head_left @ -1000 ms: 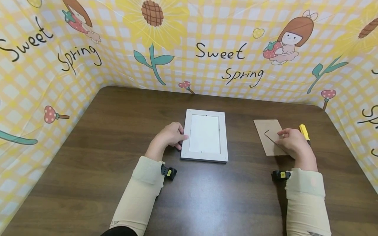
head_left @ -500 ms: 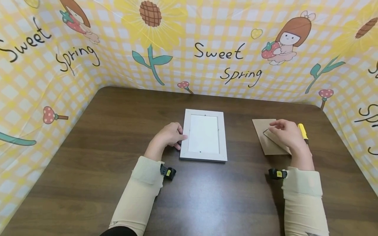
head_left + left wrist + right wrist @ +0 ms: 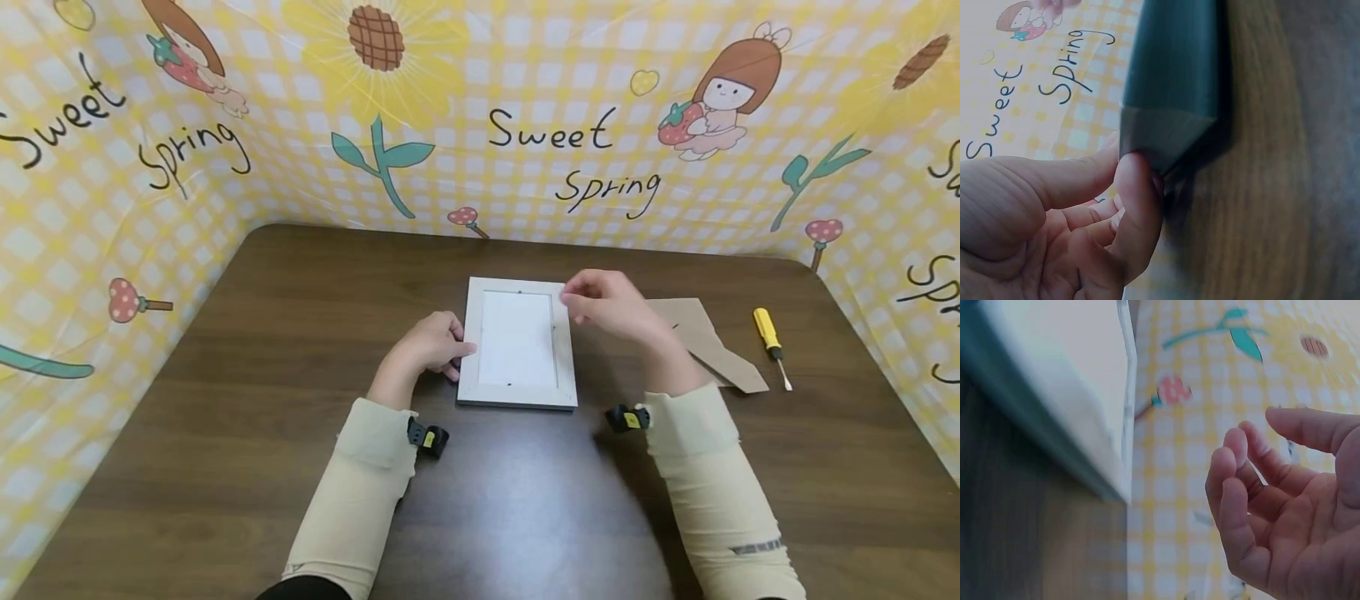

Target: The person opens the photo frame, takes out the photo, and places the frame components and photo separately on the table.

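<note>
A white picture frame (image 3: 517, 397) lies on the table with a white panel (image 3: 517, 337) inside its border and small dark tabs along the inner edge. My left hand (image 3: 427, 343) grips the frame's left side, thumb on the top face and fingers against the edge. In the left wrist view, thumb and forefinger meet the frame's corner (image 3: 1160, 128). My right hand (image 3: 607, 304) hovers by the frame's upper right corner. Its fingers (image 3: 1235, 500) are loosely curled with the thumb apart, and nothing shows between them.
Right of the frame lies a brown backing board (image 3: 690, 315) with a stand leg (image 3: 738, 375), partly behind my right forearm. Farther right is a yellow-handled screwdriver (image 3: 767, 329). A yellow checked cloth (image 3: 420, 183) walls the back and sides of the brown table (image 3: 495, 517).
My right hand has left the backing board and moved left to the frame's upper right corner, uncovering the stand leg and screwdriver. The left hand stays on the frame.
</note>
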The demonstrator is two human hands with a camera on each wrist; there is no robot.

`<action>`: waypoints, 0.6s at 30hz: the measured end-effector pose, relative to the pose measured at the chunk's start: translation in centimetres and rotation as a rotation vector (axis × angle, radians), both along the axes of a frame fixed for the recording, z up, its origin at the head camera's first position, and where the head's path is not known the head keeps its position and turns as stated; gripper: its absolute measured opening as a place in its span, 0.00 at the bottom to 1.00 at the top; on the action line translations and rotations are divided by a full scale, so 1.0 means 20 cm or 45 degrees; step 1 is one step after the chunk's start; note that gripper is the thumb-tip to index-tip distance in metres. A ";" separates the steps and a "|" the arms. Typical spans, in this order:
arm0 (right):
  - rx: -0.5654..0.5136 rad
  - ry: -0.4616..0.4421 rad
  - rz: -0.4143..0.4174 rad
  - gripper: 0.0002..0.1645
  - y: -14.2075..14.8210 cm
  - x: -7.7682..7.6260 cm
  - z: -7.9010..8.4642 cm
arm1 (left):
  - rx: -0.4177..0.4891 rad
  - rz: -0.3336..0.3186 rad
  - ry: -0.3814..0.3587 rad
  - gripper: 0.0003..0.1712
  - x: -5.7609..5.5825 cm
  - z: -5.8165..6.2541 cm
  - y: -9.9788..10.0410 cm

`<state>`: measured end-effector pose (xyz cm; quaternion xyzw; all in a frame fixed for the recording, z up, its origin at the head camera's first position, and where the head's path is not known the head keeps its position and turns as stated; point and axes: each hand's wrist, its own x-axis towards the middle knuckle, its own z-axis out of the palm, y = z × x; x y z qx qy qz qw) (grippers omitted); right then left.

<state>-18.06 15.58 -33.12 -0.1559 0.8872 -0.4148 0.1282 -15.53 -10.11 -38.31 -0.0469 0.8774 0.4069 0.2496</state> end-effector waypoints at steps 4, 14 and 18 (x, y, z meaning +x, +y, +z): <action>-0.060 -0.146 0.078 0.15 -0.17 -0.05 -0.03 | -0.007 0.005 -0.010 0.15 0.00 0.00 -0.01; 0.050 -0.383 0.153 0.12 -0.41 -0.11 -0.19 | 0.018 0.017 -0.027 0.15 0.00 0.00 0.00; 0.134 -0.323 0.163 0.12 -0.44 -0.10 -0.23 | 0.011 0.016 -0.010 0.15 0.00 0.00 0.00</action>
